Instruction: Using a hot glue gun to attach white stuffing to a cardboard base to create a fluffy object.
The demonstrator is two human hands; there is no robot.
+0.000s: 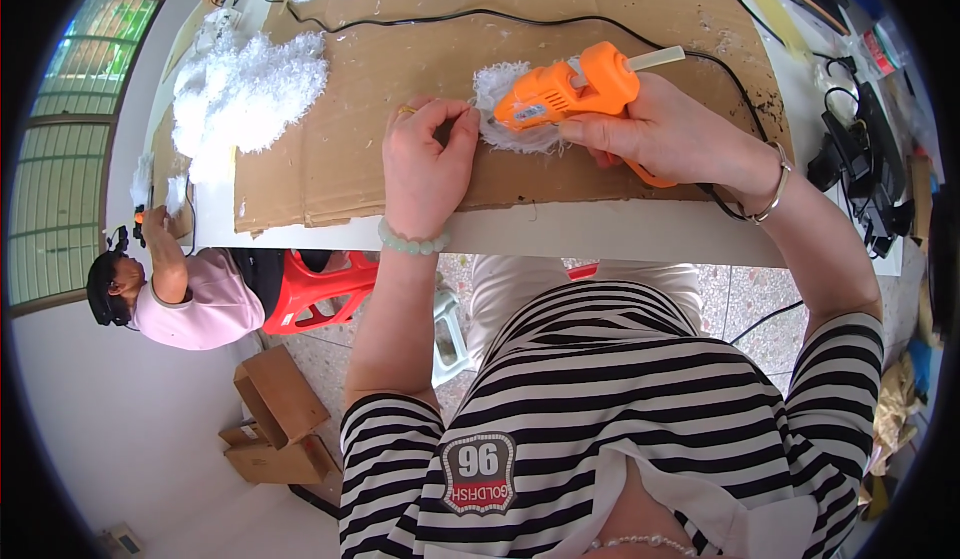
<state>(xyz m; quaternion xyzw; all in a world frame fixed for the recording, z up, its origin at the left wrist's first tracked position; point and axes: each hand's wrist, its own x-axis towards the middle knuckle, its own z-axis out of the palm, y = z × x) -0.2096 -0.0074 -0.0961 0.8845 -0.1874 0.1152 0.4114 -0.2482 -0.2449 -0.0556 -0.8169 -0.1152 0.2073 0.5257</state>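
Note:
My right hand point(660, 129) is wrapped round an orange glue gun point(570, 89), with a pale glue stick point(656, 59) poking out of its back end. The gun's nozzle end points left, over a small white fluffy piece point(515, 139) lying on the cardboard, and covers part of it. At the left edge of that piece is my left hand point(430, 149), closed, thumb and forefinger pinched together. Whatever sits between those fingertips is too small or hidden to make out.
A sheet of brown cardboard point(350, 179) covers much of the white table point(640, 229). White fluffy material point(245, 89) is heaped at left, with more at the far edge. A black cable point(450, 17) crosses the cardboard. Black devices point(870, 159) crowd the right side. Another person point(190, 299) sits at far left.

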